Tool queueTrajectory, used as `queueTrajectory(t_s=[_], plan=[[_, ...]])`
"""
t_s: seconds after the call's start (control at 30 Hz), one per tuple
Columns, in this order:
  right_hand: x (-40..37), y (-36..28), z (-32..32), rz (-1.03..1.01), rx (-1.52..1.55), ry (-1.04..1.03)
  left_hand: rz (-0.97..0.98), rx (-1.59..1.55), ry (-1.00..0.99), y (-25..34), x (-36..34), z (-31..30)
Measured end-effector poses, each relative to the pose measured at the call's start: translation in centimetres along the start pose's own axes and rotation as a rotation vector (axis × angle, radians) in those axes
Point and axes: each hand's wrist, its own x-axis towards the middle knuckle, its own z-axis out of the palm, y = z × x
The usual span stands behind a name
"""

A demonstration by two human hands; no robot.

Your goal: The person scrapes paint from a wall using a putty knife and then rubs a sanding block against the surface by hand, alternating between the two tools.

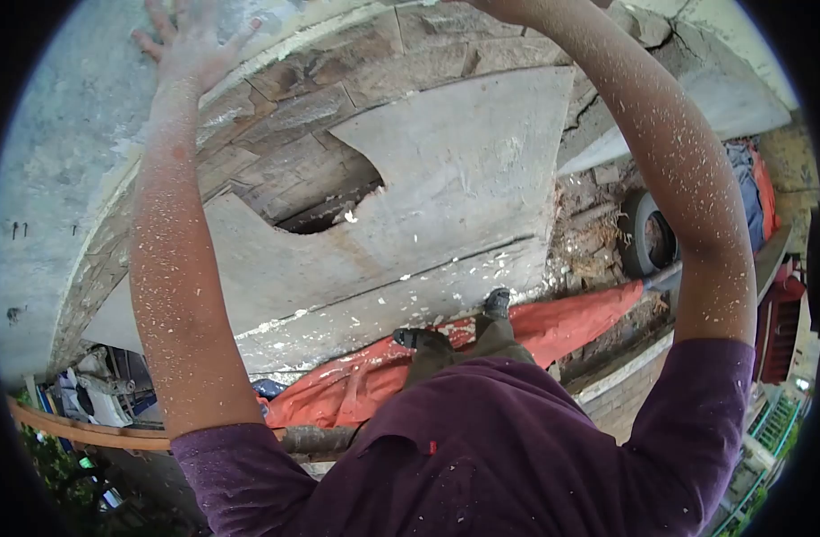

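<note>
My left hand (191, 40) lies with fingers spread against the pale, worn wall (61, 170) at the upper left, holding nothing. White dust and flakes cover both forearms. At the top edge my right hand (508, 7) is mostly cut off by the frame, near the upper rim of the wall; its fingers and anything in them are hidden. Below the hands runs a band of rough stone blocks (428, 67).
A grey board (464, 161) with a jagged hole lies below the stone band. White flakes are scattered near my shoes (497, 302). Orange-red sheeting (571, 331) spreads under my feet. A tyre (647, 233) stands among rubble at the right; clutter (106, 389) lies at lower left.
</note>
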Motion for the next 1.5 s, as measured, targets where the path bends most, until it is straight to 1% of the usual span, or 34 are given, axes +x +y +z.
queueTrajectory(t_s=[0.07, 0.17, 0.2, 0.23, 0.27, 0.3, 0.33, 0.37, 0.4, 0.43, 0.47, 0.57, 0.6, 0.63, 0.67, 0.7, 0.73, 0.77, 0.8, 0.83, 0.87, 0.9, 0.97, 1.03, 1.1, 1.17, 1.2, 1.27, 1.3, 1.37, 1.4, 1.43, 1.47, 1.5], plan=[[-0.8, 0.2, -1.0, 0.000, -0.070, 0.008, -0.393, 0.064, -0.668, 2.7, 1.5, -3.5], [-1.7, 0.9, -5.3, 0.053, -0.153, 0.027, -0.395, 0.091, -0.652, 2.4, 1.1, -2.8], [0.0, 1.3, -4.8, 0.068, -0.278, 0.009, -0.412, 0.108, -0.640, 1.7, 0.4, -1.4], [1.5, 1.2, -3.5, 0.057, -0.281, 0.021, -0.243, 0.050, -0.349, 0.7, -1.1, 0.6], [3.0, 0.5, -2.0, -0.037, -0.293, -0.032, -0.065, -0.005, -0.058, 0.0, -1.6, 1.5], [4.0, -0.1, -1.2, -0.126, -0.307, -0.078, -0.065, 0.009, -0.048, 0.9, -0.5, 0.3], [4.0, -0.7, -1.3, -0.215, -0.362, -0.102, -0.211, 0.237, -0.480, 2.7, 1.2, -1.7], [4.0, -0.5, -2.0, -0.213, -0.365, -0.081, -0.366, 0.463, -0.913, 3.3, 2.3, -2.8], [3.9, -0.1, -2.6, -0.237, -0.349, 0.030, -0.374, 0.478, -0.906, 2.3, 1.3, -1.9], [3.7, 0.0, -3.2, -0.264, -0.336, 0.137, -0.260, 0.246, -0.521, 1.2, -0.7, 0.1], [3.4, -1.5, -4.1, -0.203, -0.383, 0.103, -0.142, 0.018, -0.135, 0.4, -1.8, 1.2], [4.7, -4.9, -2.6, -0.264, -0.499, 0.020, -0.128, 0.016, -0.122, 0.4, -1.7, 1.1], [4.4, -5.3, -3.7, -0.258, -0.594, -0.110, -0.145, 0.026, -0.120, 0.3, -1.7, 1.2], [4.3, -5.0, -4.3, -0.276, -0.607, -0.103, -0.137, 0.012, -0.103, 0.2, -1.7, 1.1], [4.0, -3.8, -4.6, -0.328, -0.615, 0.010, -0.129, -0.005, -0.083, 0.3, -1.7, 1.2], [4.0, -3.4, -4.9, -0.380, -0.625, 0.118, -0.152, -0.003, -0.080, 1.1, -0.8, 0.2], [4.5, -4.3, -5.1, -0.411, -0.667, 0.016, -0.280, 0.207, -0.453, 2.5, 0.8, -1.7], [4.2, -6.1, -5.3, -0.410, -0.685, 0.005, -0.390, 0.407, -0.825, 3.3, 1.7, -2.9], [3.6, -8.5, -5.3, -0.361, -0.717, -0.095, -0.397, 0.386, -0.815, 3.3, 1.6, -3.1], [3.2, -10.0, -5.4, -0.311, -0.747, -0.190, -0.410, 0.168, -0.737, 2.9, 1.2, -3.3], [3.2, -10.3, -5.9, -0.358, -0.764, -0.179, -0.416, -0.035, -0.648, 2.0, 1.1, -3.5], [4.0, -10.2, -6.0, -0.355, -0.776, -0.170, -0.426, -0.033, -0.635, 1.6, 1.0, -3.8], [6.2, -9.9, -5.5, -0.366, -0.575, -0.006, -0.413, -0.081, -0.681, 1.7, 1.3, -4.2], [5.5, -11.9, -5.1, -0.354, -0.577, -0.011, -0.376, 0.042, -0.709, 1.7, 1.4, -3.9], [5.3, -13.3, -5.1, -0.311, -0.694, -0.178, -0.359, 0.165, -0.764, 1.4, 0.7, -3.4], [5.0, -11.3, -4.9, -0.202, -0.498, -0.214, -0.320, -0.107, -0.530, 0.5, -0.1, -2.8], [4.1, -9.6, -4.5, -0.204, -0.493, -0.220, -0.317, -0.110, -0.537, 0.3, -0.2, -3.5], [1.7, -6.6, -3.0, -0.040, -0.096, -0.086, -0.327, -0.176, -0.659, 0.3, 0.7, -4.7], [0.8, -6.0, -1.7, -0.008, -0.089, -0.095, -0.297, -0.191, -0.653, 0.5, 0.8, -4.8], [-2.8, -2.8, 2.0, -0.028, 0.507, -0.018, -0.333, 0.024, -0.645, 0.6, 0.4, -3.9], [-4.4, -1.9, 3.3, 0.034, 0.589, -0.096, -0.329, 0.096, -0.626, 1.3, 0.3, -2.5], [-5.8, -1.8, 4.2, 0.109, 0.676, -0.172, -0.156, -0.152, 0.012, 0.2, -1.8, 1.3], [-7.8, -2.4, 4.6, 0.208, 0.816, -0.211, -0.342, 0.276, -0.723, 2.1, 0.9, -2.5], [-9.8, -2.4, 5.2, 0.284, 0.966, -0.236, -0.207, 0.073, -0.336, 1.9, -0.4, -0.7]])
